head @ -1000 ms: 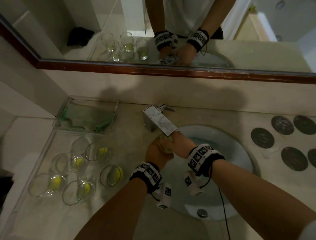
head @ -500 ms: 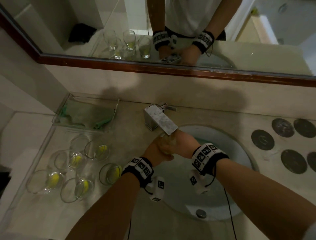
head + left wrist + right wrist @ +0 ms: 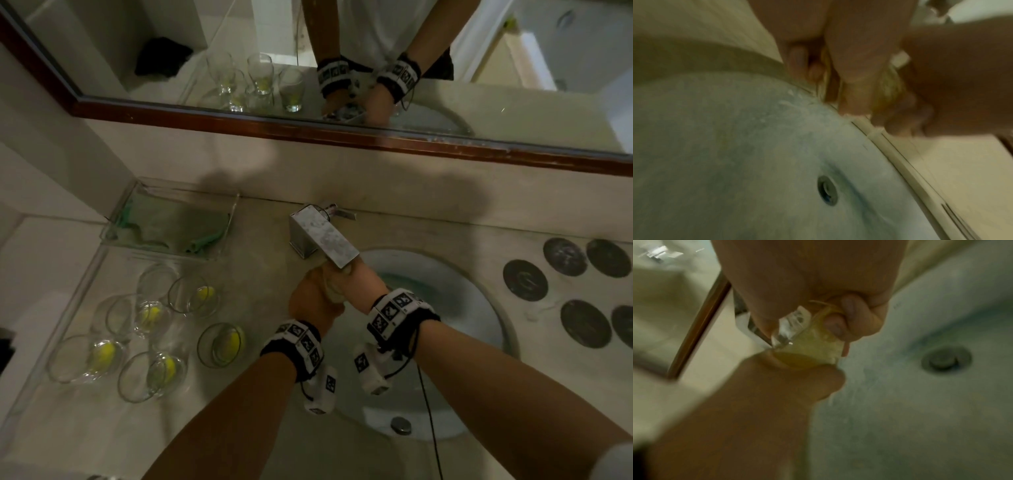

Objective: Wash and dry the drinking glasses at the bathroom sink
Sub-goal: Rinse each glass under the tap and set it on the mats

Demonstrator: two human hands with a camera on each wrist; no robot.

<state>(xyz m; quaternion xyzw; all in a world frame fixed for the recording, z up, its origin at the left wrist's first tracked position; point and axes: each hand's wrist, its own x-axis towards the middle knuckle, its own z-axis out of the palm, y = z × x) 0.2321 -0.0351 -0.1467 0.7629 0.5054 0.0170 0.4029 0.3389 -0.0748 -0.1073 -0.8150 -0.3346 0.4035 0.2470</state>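
Note:
A clear drinking glass (image 3: pixel 334 286) with a yellowish smear sits under the steel faucet spout (image 3: pixel 325 240), over the sink basin (image 3: pixel 462 325). My left hand (image 3: pixel 313 301) grips one end of it from the left. My right hand (image 3: pixel 359 284) curls its fingers round the other end. In the right wrist view my right hand (image 3: pixel 849 318) wraps the glass (image 3: pixel 809 345) and my left hand (image 3: pixel 777 386) holds it from below. The left wrist view is blurred and shows my left hand (image 3: pixel 803 65), my right hand (image 3: pixel 941 81) and the yellowish glass (image 3: pixel 888 86) between them.
Several glasses with yellow residue (image 3: pixel 221 344) stand on the counter to the left. Behind them a glass tray (image 3: pixel 219 246) holds a green cloth. Dark round coasters (image 3: pixel 524 279) lie right of the basin. A mirror runs along the back wall. The drain (image 3: pixel 946 360) is uncovered.
Both hands stay at the spout, holding the glass. My left wrist has shifted slightly left and the hands have turned a little around the glass.

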